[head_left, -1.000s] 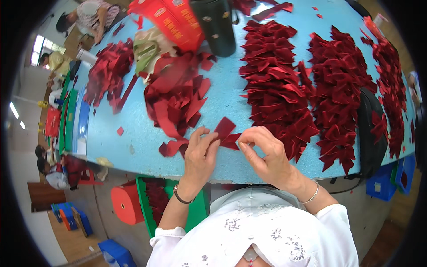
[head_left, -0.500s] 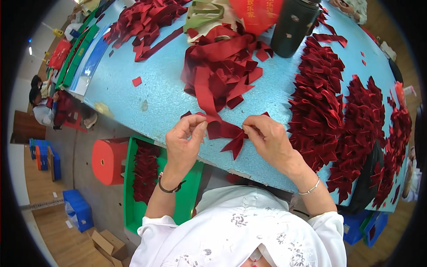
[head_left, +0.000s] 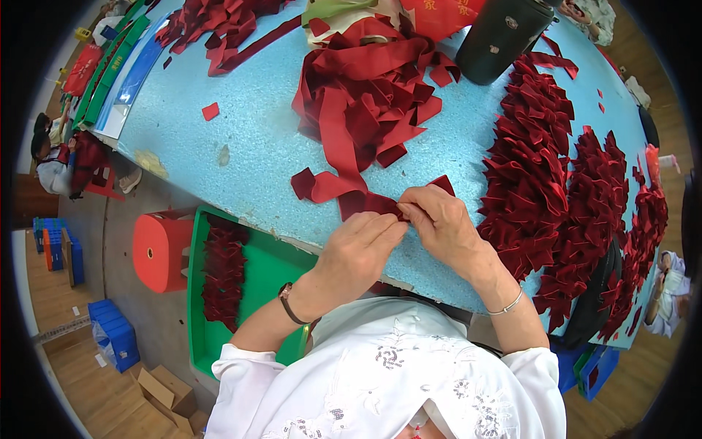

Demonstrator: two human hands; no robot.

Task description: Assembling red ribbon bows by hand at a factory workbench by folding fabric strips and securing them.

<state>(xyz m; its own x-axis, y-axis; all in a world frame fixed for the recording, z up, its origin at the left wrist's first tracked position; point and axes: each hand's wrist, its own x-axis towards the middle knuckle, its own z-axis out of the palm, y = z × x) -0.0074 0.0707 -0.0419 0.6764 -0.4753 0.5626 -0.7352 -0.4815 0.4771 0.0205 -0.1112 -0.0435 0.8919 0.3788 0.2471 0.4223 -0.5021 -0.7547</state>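
Dark red ribbon [head_left: 338, 186] trails from a loose ribbon heap [head_left: 369, 88] down to my hands at the table's near edge. My right hand [head_left: 446, 227] is closed, thumb and fingertips pinching the ribbon where it is gathered. My left hand [head_left: 355, 252] is closed too, its fingertips pressed together on the ribbon right beside the right hand's. The left fingers hide the ribbon's lower tails. A short dark red ribbon end [head_left: 443, 184] sticks out above the right hand.
Dense rows of folded red ribbon bows [head_left: 523, 175] stand on the blue table [head_left: 256, 154] at right. A black bottle [head_left: 504, 36] stands behind. At lower left are a green bin [head_left: 274, 263] holding bows and a red stool [head_left: 157, 252]. Other people sit farther off.
My left hand has moved right and down to meet the right hand and now covers the ribbon tails. The right hand keeps its pinch in nearly the same place.
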